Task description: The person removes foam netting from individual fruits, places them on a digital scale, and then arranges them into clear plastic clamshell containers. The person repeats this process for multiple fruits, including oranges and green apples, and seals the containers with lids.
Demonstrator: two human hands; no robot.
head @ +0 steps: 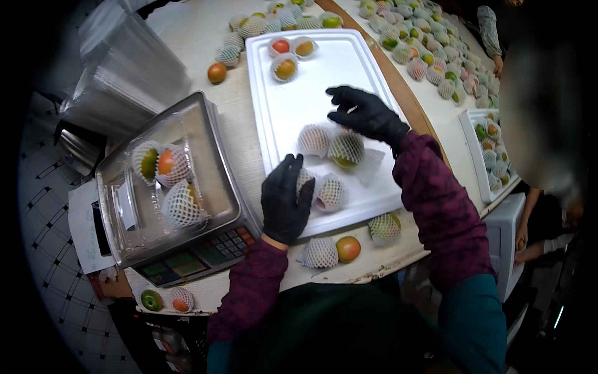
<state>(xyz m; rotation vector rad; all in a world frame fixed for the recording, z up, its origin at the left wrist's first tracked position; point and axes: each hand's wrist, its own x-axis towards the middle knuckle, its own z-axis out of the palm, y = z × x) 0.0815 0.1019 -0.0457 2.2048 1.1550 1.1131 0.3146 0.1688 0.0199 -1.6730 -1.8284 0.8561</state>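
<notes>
My left hand (286, 201), in a black glove, is at the near left of a white foam tray (299, 103). Its thumb and fingers are against a netted fruit (304, 181), which they partly cover; whether they grip it cannot be told. Beside that fruit lies another in a white foam net (331, 192). My right hand (362, 114), gloved too, hovers over the tray with curled, parted fingers and nothing visible between them. Just below it lie a pale netted fruit (313, 140) and a green one in a net (346, 148). Three fruits (285, 68) sit at the tray's far end.
A scale (224, 187) at left carries a clear plastic box (149, 210) with three netted fruits. Clear packaging (131, 84) is stacked behind it. Loose fruits (348, 248) lie by the near edge. Many netted fruits (439, 56) cover the far right; another person's hand (498, 66) is there.
</notes>
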